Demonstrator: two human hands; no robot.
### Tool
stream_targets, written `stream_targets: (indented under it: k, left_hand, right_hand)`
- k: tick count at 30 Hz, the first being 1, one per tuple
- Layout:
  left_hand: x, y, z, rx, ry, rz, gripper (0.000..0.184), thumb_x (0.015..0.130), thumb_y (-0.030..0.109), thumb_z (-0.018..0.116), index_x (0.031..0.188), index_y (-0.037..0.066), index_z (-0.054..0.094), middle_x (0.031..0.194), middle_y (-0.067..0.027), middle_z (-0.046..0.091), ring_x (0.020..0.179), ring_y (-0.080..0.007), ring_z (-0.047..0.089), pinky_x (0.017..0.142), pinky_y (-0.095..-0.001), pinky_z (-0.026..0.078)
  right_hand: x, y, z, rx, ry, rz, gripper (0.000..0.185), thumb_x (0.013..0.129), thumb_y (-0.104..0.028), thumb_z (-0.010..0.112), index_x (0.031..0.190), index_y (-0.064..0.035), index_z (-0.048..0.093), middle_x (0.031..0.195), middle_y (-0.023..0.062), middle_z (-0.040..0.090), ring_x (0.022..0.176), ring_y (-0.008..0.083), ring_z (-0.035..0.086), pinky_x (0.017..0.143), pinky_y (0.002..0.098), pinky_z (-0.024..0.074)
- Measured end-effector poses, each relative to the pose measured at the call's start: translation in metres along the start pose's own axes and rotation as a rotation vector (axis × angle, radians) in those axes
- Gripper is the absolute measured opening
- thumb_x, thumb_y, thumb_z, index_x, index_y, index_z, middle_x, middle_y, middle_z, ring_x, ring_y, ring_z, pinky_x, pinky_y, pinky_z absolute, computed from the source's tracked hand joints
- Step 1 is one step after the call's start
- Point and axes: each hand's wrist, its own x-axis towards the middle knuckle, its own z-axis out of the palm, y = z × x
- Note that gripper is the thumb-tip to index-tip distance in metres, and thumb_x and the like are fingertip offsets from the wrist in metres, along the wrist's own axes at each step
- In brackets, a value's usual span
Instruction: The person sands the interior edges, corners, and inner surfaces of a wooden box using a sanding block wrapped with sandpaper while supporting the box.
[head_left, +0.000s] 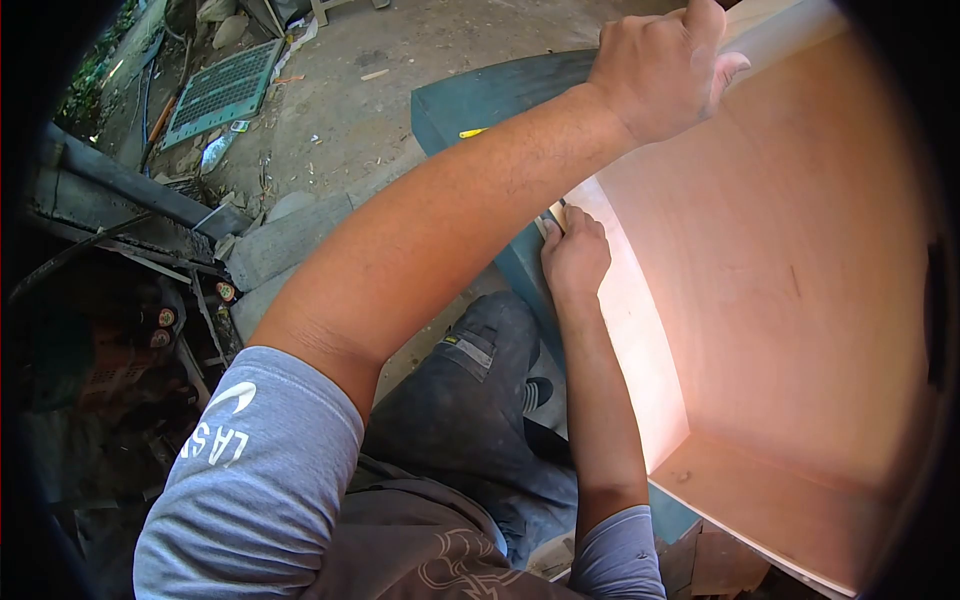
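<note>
My left hand (665, 75) reaches across to the upper right, fingers curled and thumb sticking out. A pale, blurred strip (785, 45) runs off beside the thumb; what the fingers hold is hard to make out. Lower down, my right hand (577, 255) lies closed at the near edge of a large curved wooden panel (770, 260). Between its thumb and fingers shows the end of a narrow pale piece with a dark line. A lighter band (645, 340) follows the panel's edge beside my right forearm.
Under the panel is a blue-green surface (480, 100) with a small yellow object (472, 133) on it. A green plastic grate (222, 95) and a clear bottle (216, 150) lie on the ground at upper left. Metal beams (140, 185) and dark clutter fill the left side.
</note>
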Motion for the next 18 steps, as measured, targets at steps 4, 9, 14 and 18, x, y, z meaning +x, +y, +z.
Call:
stream_targets:
  k: [4,9,14,18]
  left_hand:
    - [0.0,0.001,0.001,0.0,0.011,0.006,0.034,0.097,0.027,0.066,0.108,0.002,0.046,0.083,-0.0265,0.069,0.073,-0.0484,0.068,0.064,-0.0568,0.055]
    - [-0.001,0.002,0.0,0.027,0.011,-0.013,0.034,0.098,0.028,0.066,0.108,0.002,0.047,0.083,-0.0266,0.069,0.073,-0.0486,0.069,0.064,-0.057,0.055]
    - [-0.001,0.001,-0.003,0.011,0.006,-0.009,0.035,0.097,0.028,0.066,0.108,0.002,0.047,0.083,-0.0268,0.069,0.074,-0.0489,0.069,0.064,-0.0572,0.055]
    - [-0.001,0.002,-0.004,0.014,0.015,-0.011,0.036,0.098,0.028,0.067,0.11,0.001,0.048,0.083,-0.0272,0.069,0.075,-0.0491,0.069,0.065,-0.0573,0.055]
  right_hand:
    - [0.004,-0.007,-0.008,-0.01,-0.069,0.077,0.033,0.09,-0.024,0.074,0.118,-0.0071,0.069,0.107,0.015,0.073,0.104,0.0354,0.068,0.088,0.0471,0.0548]
    - [0.008,-0.012,-0.009,-0.011,-0.086,0.102,0.037,0.09,-0.026,0.075,0.121,-0.0071,0.069,0.108,0.0163,0.073,0.105,0.0354,0.068,0.089,0.0471,0.0548]
    - [0.004,-0.005,-0.001,0.012,-0.033,0.067,0.043,0.09,-0.026,0.075,0.128,-0.0075,0.067,0.112,0.0161,0.074,0.106,0.0348,0.069,0.091,0.0461,0.0551]
    - [0.002,0.009,0.005,0.023,0.037,-0.064,0.039,0.091,-0.024,0.074,0.126,-0.0069,0.071,0.116,0.015,0.074,0.106,0.0331,0.069,0.092,0.0444,0.0556]
